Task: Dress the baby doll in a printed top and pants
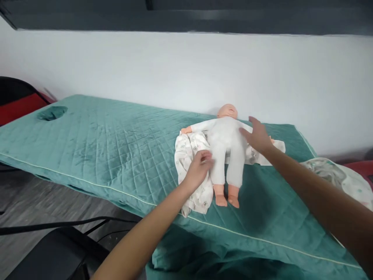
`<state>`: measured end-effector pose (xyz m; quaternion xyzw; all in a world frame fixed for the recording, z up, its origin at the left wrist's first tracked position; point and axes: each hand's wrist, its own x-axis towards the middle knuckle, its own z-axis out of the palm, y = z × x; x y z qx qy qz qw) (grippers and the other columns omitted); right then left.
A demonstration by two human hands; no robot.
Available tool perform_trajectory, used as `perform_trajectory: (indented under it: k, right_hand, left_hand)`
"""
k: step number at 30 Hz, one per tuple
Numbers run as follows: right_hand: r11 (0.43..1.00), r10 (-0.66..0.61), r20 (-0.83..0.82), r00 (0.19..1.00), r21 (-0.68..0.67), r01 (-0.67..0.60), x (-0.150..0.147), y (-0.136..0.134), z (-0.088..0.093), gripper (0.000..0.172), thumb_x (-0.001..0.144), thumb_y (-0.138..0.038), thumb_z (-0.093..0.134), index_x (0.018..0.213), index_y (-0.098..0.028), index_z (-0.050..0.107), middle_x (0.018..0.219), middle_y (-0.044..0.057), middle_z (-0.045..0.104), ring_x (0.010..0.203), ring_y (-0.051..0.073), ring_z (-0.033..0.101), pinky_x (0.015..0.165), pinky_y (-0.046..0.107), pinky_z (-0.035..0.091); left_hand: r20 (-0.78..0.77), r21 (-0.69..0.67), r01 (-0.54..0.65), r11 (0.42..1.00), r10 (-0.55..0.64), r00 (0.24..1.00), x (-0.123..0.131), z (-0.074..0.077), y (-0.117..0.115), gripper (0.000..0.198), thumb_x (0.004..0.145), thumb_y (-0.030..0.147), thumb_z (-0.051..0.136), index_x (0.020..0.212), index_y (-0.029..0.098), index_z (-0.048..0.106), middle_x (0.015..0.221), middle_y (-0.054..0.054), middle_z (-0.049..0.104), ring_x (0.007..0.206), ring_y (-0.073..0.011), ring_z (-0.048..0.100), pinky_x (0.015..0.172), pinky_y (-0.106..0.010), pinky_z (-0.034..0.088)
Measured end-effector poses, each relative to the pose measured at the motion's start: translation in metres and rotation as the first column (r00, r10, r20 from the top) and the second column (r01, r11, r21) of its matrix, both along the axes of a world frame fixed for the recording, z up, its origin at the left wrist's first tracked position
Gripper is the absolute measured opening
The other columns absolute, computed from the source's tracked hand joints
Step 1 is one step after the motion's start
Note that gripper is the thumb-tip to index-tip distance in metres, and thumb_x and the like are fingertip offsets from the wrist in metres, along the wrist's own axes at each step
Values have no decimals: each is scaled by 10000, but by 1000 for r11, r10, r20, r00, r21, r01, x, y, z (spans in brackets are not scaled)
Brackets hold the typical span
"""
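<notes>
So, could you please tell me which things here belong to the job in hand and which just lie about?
Seemingly in use:
doll, between left hand and right hand
patterned clothing, either side of it
green-covered bed, underneath

Seemingly just lying about:
pale cloth bundle, right
black chair, lower left

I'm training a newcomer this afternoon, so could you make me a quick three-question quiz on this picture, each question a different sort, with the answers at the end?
1. Which hand is nearer the feet of the doll, the person's left or right?
2. What colour is the quilted cover? a) red b) green c) black
3. True or false: the head lies nearer the wall than the feet do.

Key: 1. The left hand. 2. b) green. 3. True.
</notes>
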<state>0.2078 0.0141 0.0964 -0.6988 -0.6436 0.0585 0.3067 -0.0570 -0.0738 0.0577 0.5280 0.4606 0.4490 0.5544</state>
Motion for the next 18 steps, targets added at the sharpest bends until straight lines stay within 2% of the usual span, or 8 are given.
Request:
perform_trajectory:
  k: [1,3,5,7,9,11,15,18]
  right_hand:
    - [995,-75,-8,997,-68,74,6,22,-2,805,910,-517,566,1576,-139,319,1563,207,455,1453,410,416,1189,598,331]
    - [965,-139,-37,990,-229,127,12,59,-8,978,905,-587,558,1621,-75,132,1542,250,467,1417,416,467,1165,583,364]
    - [936,-152,-64,986,-330,123,12,87,-13,1049,903,-650,537,1623,-49,66,1515,268,492,1405,409,486,1162,557,375]
    - [924,-145,-78,986,-367,107,10,107,-15,1048,892,-691,526,1616,-49,122,1543,275,453,1426,406,463,1171,540,369]
    - [923,-120,-90,989,-377,78,7,121,-15,1010,877,-717,530,1591,-66,236,1572,270,414,1431,403,456,1168,526,377]
    - [923,-85,-112,990,-384,35,7,130,-13,945,861,-737,537,1542,-105,363,1534,256,475,1385,400,508,1133,521,422]
    - [911,1,-164,986,-407,-69,6,141,2,841,823,-765,565,1433,-187,520,1384,219,626,1231,400,618,993,568,518]
    - [901,61,-206,977,-409,-142,-13,151,18,823,818,-778,549,1399,-196,566,1338,216,657,1183,404,645,946,581,542]
  left_hand:
    - [20,-59,-35,998,36,999,8,1,10,277,870,261,631,1136,201,584,1246,-105,644,1224,-225,599,1095,-366,443]
    - [44,-188,-90,978,99,994,21,1,30,356,861,281,646,1196,191,567,1322,-133,612,1241,-257,596,1091,-401,456]
    - [115,-303,-77,950,117,986,29,-2,46,452,844,321,675,1256,193,541,1350,-147,608,1202,-280,629,1038,-414,503]
    - [230,-378,1,926,93,969,35,-6,57,525,817,360,718,1283,207,532,1341,-158,632,1169,-294,660,974,-397,544]
    - [345,-397,106,912,41,938,40,-8,64,557,782,392,762,1275,231,560,1325,-167,659,1168,-302,674,921,-369,566]
    - [422,-376,195,906,-20,906,44,-7,70,587,751,450,789,1270,255,598,1310,-171,677,1165,-311,682,880,-365,584]
    - [430,-301,226,926,-80,899,39,11,79,676,718,599,770,1289,258,649,1256,-149,711,1167,-308,688,867,-354,598]
    - [398,-235,202,951,-95,913,18,30,90,675,745,633,725,1285,232,670,1224,-139,725,1149,-287,697,872,-322,589]
